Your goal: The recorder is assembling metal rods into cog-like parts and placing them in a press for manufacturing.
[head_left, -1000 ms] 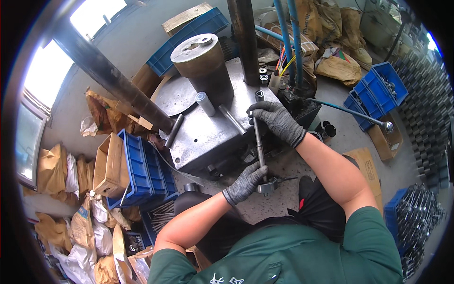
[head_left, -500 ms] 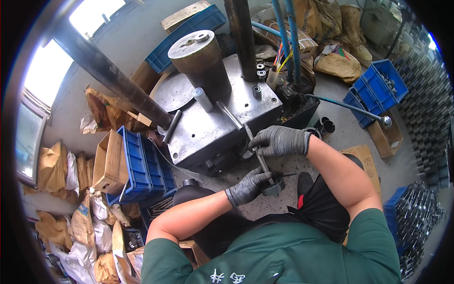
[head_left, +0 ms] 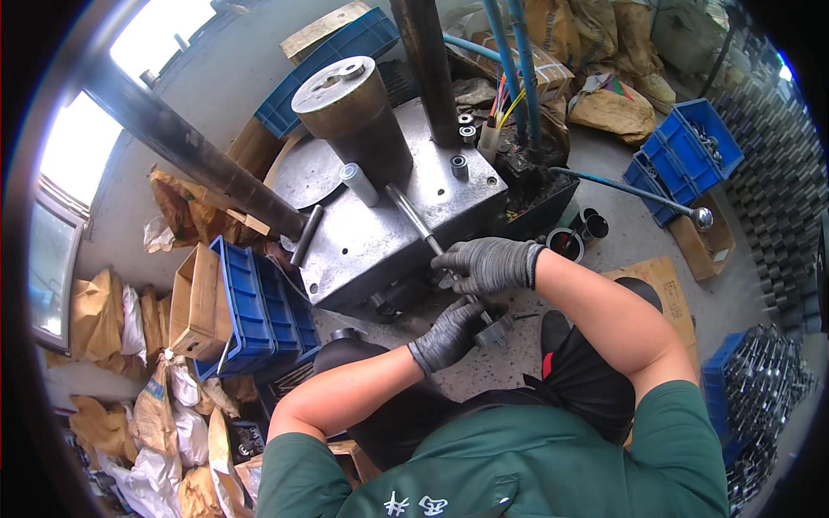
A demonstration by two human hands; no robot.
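Both my hands wear dark grey gloves. They are closed round one slim metal rod with a chunky grey head [head_left: 494, 333] at its near end. My left hand [head_left: 447, 338] grips it low, just above that head. Higher up the rod is my right hand [head_left: 490, 266], its fingers wrapped round it. The rod's far tip shows by a loose steel bar [head_left: 406, 207] on the metal block; whether they touch I cannot tell. On the same block [head_left: 371, 246] stand a thick steel cylinder [head_left: 358, 129], a pale sleeve [head_left: 358, 184] and a small dark bushing [head_left: 459, 167]. Another bar [head_left: 307, 235] lies at its left edge.
Stacked blue crates [head_left: 259, 293] with a wooden box [head_left: 197, 302] stand left. Dark posts [head_left: 427, 69] rise from the block. A lever with a ball end [head_left: 703, 217] reaches out to the right. More blue crates [head_left: 691, 151] and a heap of metal parts [head_left: 764, 388] lie right.
My hands have come closer together on the rod, the left one sliding up a little and the right one lower and leftward. The view has shifted slightly.
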